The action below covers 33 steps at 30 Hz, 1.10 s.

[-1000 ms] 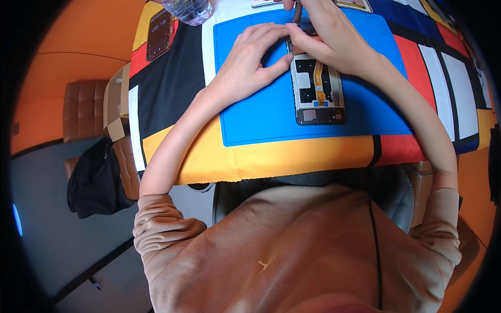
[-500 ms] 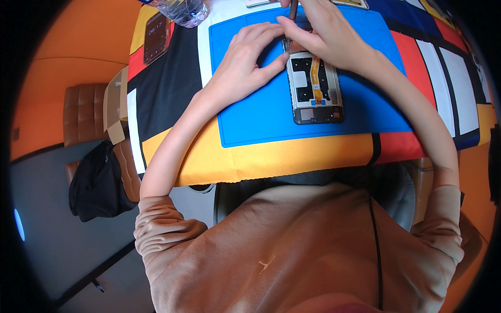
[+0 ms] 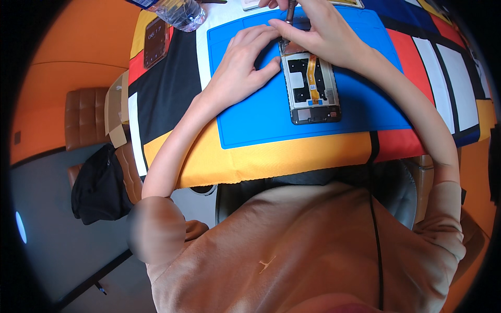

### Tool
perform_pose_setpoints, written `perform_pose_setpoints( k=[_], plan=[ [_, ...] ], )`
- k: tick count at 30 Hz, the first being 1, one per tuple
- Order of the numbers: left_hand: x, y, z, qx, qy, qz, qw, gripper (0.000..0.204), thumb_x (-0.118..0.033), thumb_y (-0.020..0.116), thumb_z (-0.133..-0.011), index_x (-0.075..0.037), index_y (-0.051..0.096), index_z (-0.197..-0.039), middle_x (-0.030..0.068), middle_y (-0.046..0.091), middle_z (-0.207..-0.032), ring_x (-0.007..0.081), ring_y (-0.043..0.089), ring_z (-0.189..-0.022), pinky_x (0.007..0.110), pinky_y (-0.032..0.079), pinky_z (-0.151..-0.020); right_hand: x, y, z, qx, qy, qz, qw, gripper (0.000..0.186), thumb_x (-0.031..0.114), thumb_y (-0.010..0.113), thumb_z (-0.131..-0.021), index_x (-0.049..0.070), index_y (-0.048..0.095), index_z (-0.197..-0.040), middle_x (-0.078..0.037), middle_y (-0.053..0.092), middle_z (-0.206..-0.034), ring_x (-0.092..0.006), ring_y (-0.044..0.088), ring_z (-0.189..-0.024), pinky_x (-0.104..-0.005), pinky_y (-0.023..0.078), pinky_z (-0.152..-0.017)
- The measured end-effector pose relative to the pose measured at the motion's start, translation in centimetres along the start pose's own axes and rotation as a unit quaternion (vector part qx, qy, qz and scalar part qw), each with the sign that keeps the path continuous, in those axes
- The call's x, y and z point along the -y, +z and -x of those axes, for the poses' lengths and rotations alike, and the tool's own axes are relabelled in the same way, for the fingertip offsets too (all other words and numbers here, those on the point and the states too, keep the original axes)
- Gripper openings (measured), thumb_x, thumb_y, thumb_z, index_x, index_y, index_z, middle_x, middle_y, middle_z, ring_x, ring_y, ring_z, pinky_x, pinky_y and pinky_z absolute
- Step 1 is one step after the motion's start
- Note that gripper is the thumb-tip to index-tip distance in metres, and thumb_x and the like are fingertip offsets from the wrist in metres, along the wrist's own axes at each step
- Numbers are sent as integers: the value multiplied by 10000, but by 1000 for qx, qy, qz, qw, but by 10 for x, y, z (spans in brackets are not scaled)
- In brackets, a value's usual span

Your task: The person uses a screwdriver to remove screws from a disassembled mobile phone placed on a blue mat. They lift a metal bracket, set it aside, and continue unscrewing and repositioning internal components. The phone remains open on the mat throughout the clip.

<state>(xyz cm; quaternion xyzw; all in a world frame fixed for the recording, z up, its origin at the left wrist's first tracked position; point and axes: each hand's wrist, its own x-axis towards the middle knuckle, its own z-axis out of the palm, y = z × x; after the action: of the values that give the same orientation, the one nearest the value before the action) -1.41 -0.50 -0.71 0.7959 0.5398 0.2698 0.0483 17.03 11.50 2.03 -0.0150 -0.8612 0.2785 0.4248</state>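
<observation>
A smartphone with its back removed [image 3: 301, 113] lies on a blue work mat [image 3: 250, 125], its orange ribbon cable [image 3: 313, 78] and dark inner parts bare. My right hand [image 3: 329, 39] is closed round a slim dark screwdriver [image 3: 290, 14], which stands nearly upright over the phone's far end. Its tip is too small to make out clearly. Across the mat from the left comes my left hand [image 3: 242, 62], fingers stretched toward the phone's far left corner and thumb beside its left edge. The left fingertips are close to the screwdriver's lower end.
At the far left of the patterned tablecloth [image 3: 172, 104] lie another phone [image 3: 156, 41] with a lit screen and a clear water-filled container [image 3: 185, 14]. A cardboard box [image 3: 117, 117] and a chair with a black garment [image 3: 102, 182] stand left of the table.
My left thumb has shifted slightly down along the phone's edge. The screwdriver stays in my right hand over the phone's far end. The whole view has moved slightly.
</observation>
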Motion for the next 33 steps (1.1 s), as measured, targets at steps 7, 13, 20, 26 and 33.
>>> perform_pose_setpoints(
  k=[7,13,20,26,33],
  plan=[
    [-8,-5,1,-61,-8,27,998,241,-92,601,-897,-24,740,-1082,122,711,-1181,300,643,-1106,433,481,-1022,4,2,1,17,41,0,999,368,45,622,-891,37,498,-1237,-136,526,-974,-296,584,-895,-388,500,-803],
    [-10,-5,0,-84,73,-35,993,115,-27,690,-833,-9,764,-919,95,736,-1058,267,675,-981,396,518,-931,2,0,-2,16,-1,-6,1000,324,26,587,-898,20,504,-1210,-146,520,-998,-303,570,-909,-401,495,-816],
    [-15,-9,-1,-64,109,-90,988,100,-28,741,-798,-7,761,-893,105,716,-1014,278,665,-960,383,531,-880,1,2,-2,35,28,2,999,381,35,596,-878,14,475,-1238,-172,507,-1049,-321,557,-963,-406,485,-871],
    [-18,-8,-2,-76,111,-90,987,102,-19,748,-776,-6,748,-878,110,704,-998,289,659,-949,390,531,-870,-4,4,-1,3,-67,7,998,391,42,619,-879,20,457,-1233,-161,516,-998,-345,570,-929,-435,490,-844],
    [-17,-7,-1,-67,102,-85,989,163,18,706,-772,0,737,-932,99,706,-1025,281,666,-951,389,521,-875,-2,1,11,6,47,18,999,289,79,638,-955,36,467,-1185,-117,584,-1012,-209,602,-779,-329,520,-677]
  ],
)
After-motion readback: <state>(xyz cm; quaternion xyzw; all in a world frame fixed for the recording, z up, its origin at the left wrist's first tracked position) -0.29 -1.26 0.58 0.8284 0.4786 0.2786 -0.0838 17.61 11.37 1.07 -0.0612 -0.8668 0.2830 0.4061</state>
